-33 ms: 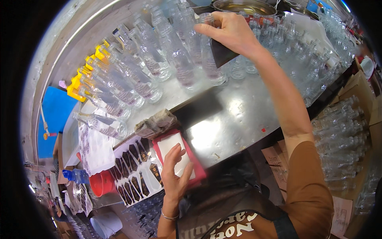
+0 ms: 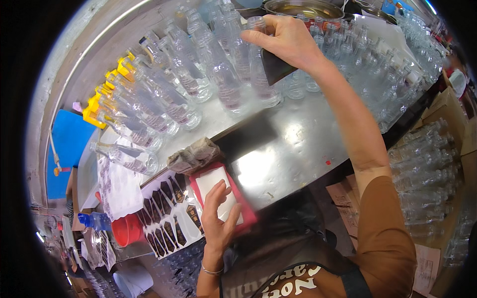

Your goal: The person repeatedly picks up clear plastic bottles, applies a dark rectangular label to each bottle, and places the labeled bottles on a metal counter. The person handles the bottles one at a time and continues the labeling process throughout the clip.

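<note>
My right hand is stretched out to the far row and grips the neck of a clear glass bottle standing upright on the metal table. A dark, flat, flexible-looking piece hangs below the same palm; its kind I cannot make out. My left hand hovers with fingers apart over a white pad on a red cloth, and nothing shows in it. Beside the pad lies a sheet of dark, bottle-shaped labels. A worn, wrapped block rests just beyond the cloth.
Several clear bottles with printed sides stand at the left, one lying tilted near white paper. More bottles crowd the right side. A red container stands at the lower left. Boxed bottles sit beside the table.
</note>
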The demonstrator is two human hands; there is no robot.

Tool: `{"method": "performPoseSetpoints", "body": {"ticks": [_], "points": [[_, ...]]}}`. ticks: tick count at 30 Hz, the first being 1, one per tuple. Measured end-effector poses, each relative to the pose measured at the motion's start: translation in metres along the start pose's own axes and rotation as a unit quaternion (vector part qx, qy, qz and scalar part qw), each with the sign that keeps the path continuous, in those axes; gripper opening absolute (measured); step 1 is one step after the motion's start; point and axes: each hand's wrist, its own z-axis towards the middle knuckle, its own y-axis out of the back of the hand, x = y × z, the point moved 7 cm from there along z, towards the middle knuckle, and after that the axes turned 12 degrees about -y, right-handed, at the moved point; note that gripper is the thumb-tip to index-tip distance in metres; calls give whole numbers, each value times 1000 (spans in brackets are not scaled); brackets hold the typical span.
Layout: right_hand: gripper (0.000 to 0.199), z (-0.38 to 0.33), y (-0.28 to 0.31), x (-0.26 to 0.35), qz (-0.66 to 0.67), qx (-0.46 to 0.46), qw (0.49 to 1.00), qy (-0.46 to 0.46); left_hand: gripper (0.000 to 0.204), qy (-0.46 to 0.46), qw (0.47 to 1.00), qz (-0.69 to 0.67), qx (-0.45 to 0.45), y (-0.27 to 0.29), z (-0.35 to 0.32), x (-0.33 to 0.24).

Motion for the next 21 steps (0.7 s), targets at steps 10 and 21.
{"method": "performPoseSetpoints", "body": {"ticks": [10, 21], "points": [[53, 26, 17, -82, 34, -58, 996, -50, 52, 14, 1000, -13, 1, -6, 1, -1], [29, -101, 34, -91, -99, -118, 986, -67, 53, 17, 999, -28, -8, 6, -14, 2]]}}
